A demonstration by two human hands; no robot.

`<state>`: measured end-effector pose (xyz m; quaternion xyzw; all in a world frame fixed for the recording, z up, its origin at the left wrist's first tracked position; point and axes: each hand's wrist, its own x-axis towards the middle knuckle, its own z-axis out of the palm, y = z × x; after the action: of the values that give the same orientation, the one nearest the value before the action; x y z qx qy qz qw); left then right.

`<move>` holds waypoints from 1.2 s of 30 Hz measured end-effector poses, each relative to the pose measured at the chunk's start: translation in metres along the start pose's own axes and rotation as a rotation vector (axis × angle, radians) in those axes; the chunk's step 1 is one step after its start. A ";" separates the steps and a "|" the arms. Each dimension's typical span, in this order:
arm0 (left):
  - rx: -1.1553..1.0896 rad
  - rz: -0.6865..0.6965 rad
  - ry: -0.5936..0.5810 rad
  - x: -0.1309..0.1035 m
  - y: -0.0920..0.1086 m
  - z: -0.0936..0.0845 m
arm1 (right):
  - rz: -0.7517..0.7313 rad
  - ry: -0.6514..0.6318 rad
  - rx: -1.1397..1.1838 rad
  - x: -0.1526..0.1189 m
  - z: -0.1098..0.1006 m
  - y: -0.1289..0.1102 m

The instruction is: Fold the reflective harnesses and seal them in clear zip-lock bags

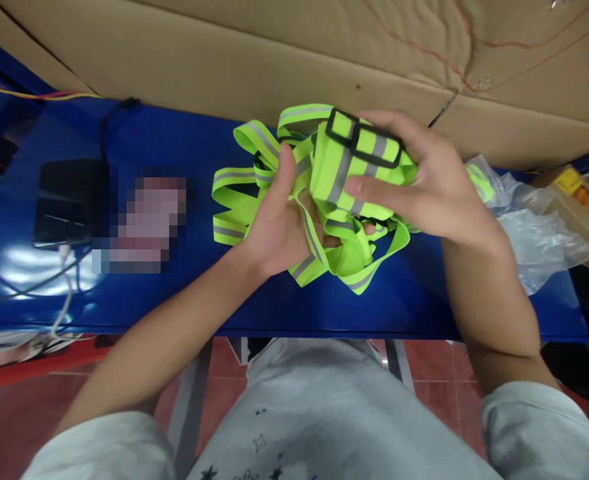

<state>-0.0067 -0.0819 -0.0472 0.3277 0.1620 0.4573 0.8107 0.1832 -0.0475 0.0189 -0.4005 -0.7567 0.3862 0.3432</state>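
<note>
Neon yellow-green straps (237, 183) with grey reflective stripes lie in loops over the blue table, around and between my hands. My right hand (424, 183) grips a folded bundle of the strap (341, 163), thumb on its near face; a black plastic buckle (374, 143) sits on top of the bundle. My left hand (281, 223) is just left of the bundle, palm up under the loops, its thumb raised and apart. Some loops lie across its palm, and its other fingers are partly hidden beneath the strap.
On the blue table (194, 293), a black device (69, 200) with a white cable and a blurred-out rectangular item (149, 223) lie at left. Clear plastic bags (544, 243) and an open cardboard box (581, 207) are at right. Brown cardboard (224, 53) stands along the back.
</note>
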 end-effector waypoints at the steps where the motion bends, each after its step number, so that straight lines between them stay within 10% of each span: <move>1: 0.014 -0.009 -0.016 0.001 0.001 -0.003 | 0.042 -0.002 0.082 -0.001 0.000 -0.002; 6: 0.257 0.038 -0.025 -0.002 0.006 -0.022 | 0.227 -0.034 0.489 -0.006 0.001 -0.017; 14: 0.313 -0.112 -0.180 -0.013 0.015 -0.019 | 0.205 -0.044 0.478 -0.008 0.014 -0.024; 21: 0.251 -0.111 -0.061 -0.004 0.001 -0.015 | 0.102 0.051 0.280 -0.006 0.042 -0.008; 29: 0.183 -0.229 0.053 -0.004 -0.016 -0.023 | -0.137 -0.030 -0.050 -0.006 0.026 -0.004; 36: 0.338 0.034 0.003 -0.006 -0.002 -0.018 | 0.002 0.074 0.251 -0.006 0.008 -0.003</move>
<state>-0.0182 -0.0807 -0.0619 0.4617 0.2322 0.4375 0.7359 0.1780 -0.0567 0.0164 -0.3691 -0.6887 0.4633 0.4182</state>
